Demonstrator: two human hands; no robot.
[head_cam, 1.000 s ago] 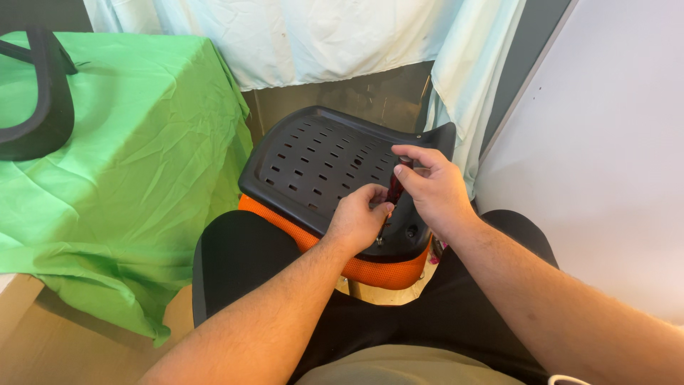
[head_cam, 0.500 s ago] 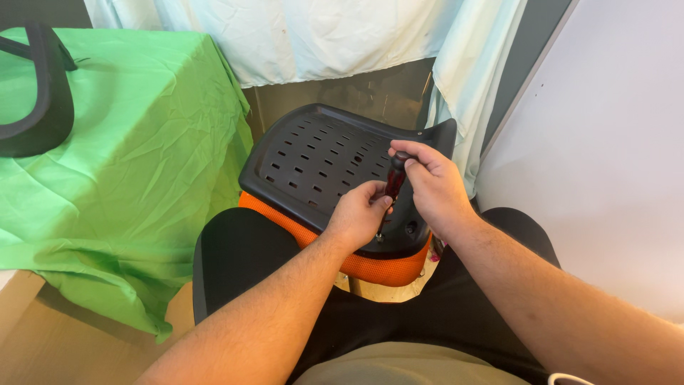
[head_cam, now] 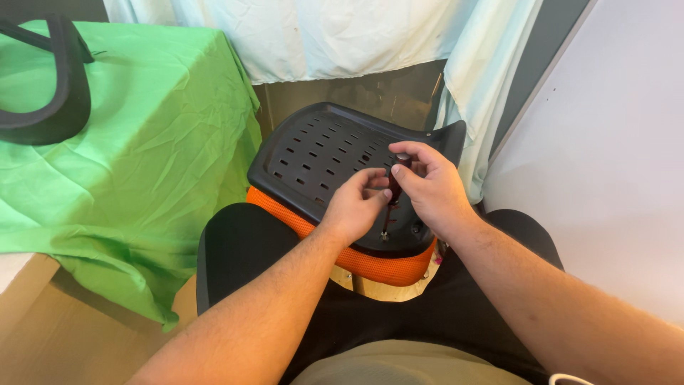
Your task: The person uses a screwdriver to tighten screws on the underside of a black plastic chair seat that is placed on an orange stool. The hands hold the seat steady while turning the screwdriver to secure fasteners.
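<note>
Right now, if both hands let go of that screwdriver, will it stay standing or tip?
Likely tips: the screwdriver stands upright on a thin shaft. Its round handle would probably roll along the curved, slotted black seat plate. Looks rigid, not floppy.

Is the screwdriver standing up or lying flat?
Standing up: the screwdriver points tip-down onto the black seat plate, held by both hands.

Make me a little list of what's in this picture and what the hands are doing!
left hand: fingers on the screwdriver
right hand: gripping the screwdriver near its top
screwdriver: upright, dark red handle, tip down on the seat plate
seat plate: black, slotted, tilted, lying on an orange cushion
cloth: green, draped at the left
armrest: black, curved, on the cloth
curtain: pale, hanging behind
</note>
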